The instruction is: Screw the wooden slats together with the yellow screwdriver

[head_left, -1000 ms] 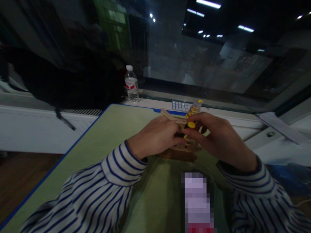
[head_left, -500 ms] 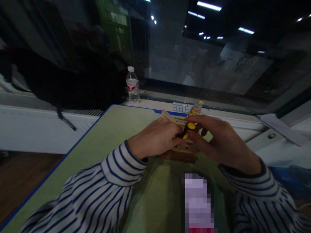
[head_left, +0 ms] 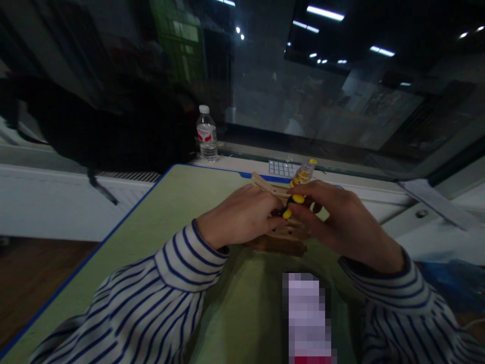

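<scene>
My right hand (head_left: 337, 217) pinches a yellow-and-black screwdriver (head_left: 297, 198) by its handle between thumb and fingers. Its tip is hidden behind my left fingers. Closed over a wooden assembly (head_left: 290, 232), my left hand (head_left: 246, 212) presses its fingertips beside the screwdriver's dark end. The assembly is made of pale wooden strips with round holes; one strip slants up past my left knuckles, and a darker wooden piece lies at the bottom. What my left fingertips pinch is partly hidden.
The green tabletop (head_left: 178, 197) has a blue edge. A phone with a blurred-out screen (head_left: 308, 313) lies near me. On the sill stand a water bottle (head_left: 206, 134) and a yellow-capped bottle (head_left: 303, 173). A black bag (head_left: 125, 126) sits left; papers (head_left: 435, 197) lie right.
The screwdriver's handle has turned a little between my right fingers, showing its yellow parts at another angle. Both hands stay in nearly the same place.
</scene>
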A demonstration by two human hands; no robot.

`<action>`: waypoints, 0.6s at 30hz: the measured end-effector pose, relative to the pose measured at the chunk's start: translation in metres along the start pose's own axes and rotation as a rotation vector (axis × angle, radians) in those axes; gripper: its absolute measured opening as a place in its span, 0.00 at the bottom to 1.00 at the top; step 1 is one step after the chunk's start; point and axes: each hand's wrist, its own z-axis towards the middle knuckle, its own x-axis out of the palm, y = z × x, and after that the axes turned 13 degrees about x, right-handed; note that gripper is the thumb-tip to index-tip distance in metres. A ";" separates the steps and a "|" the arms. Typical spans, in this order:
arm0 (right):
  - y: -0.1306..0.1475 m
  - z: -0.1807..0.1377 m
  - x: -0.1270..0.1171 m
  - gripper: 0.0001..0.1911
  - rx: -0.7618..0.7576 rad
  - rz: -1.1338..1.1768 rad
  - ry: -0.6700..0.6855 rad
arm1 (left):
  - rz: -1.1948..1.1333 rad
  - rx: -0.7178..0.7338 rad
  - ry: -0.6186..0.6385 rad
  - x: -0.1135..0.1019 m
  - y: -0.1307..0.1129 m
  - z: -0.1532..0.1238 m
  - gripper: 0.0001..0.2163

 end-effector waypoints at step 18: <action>0.001 0.002 0.000 0.13 0.082 -0.038 -0.016 | -0.035 -0.078 0.029 -0.004 -0.002 0.004 0.13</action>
